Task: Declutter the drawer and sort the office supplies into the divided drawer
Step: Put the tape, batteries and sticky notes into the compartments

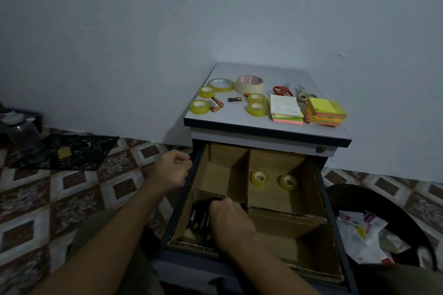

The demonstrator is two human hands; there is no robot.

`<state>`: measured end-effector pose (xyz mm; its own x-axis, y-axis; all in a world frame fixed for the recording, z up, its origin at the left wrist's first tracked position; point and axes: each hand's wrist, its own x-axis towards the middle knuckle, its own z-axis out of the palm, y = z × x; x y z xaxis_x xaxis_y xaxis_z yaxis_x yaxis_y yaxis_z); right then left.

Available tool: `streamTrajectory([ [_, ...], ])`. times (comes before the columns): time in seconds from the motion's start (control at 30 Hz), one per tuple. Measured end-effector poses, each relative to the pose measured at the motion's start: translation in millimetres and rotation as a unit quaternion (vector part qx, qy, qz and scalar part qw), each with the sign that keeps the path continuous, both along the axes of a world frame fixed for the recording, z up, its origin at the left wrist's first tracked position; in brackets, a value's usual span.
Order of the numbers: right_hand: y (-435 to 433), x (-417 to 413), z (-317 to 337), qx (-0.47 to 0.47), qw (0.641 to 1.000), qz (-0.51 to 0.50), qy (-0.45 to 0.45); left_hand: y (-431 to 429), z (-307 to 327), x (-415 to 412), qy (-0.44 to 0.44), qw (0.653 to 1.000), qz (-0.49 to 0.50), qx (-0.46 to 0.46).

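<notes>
Cardboard dividers [248,175] split the drawer [322,189] in four; two yellowish tape rolls [259,178] sit back right. Right hand [230,218] curls over dark batteries [197,220], left hand [171,170] curls beside the rim; their grip I cannot tell.

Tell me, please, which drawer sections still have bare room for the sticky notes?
The back-left section, between the left wall and the dividers, is bare; so is the front-right section. The back-right section holds two tape rolls, with free floor nearer you. The front-left section is crowded with batteries and the right hand.
</notes>
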<state>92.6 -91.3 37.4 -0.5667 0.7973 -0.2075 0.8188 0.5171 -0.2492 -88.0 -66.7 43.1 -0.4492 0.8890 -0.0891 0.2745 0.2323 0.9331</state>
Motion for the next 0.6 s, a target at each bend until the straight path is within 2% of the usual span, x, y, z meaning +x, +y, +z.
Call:
streamTrajectory([
  [0.27,12,-6,4,0.021,0.99,0.108,-0.09,0,-2,-3,-0.007,1.0,-0.003,-0.004],
  [0.6,22,5,-3,0.014,0.987,0.147,-0.065,-3,1,-1,-0.005,1.0,-0.008,-0.012],
])
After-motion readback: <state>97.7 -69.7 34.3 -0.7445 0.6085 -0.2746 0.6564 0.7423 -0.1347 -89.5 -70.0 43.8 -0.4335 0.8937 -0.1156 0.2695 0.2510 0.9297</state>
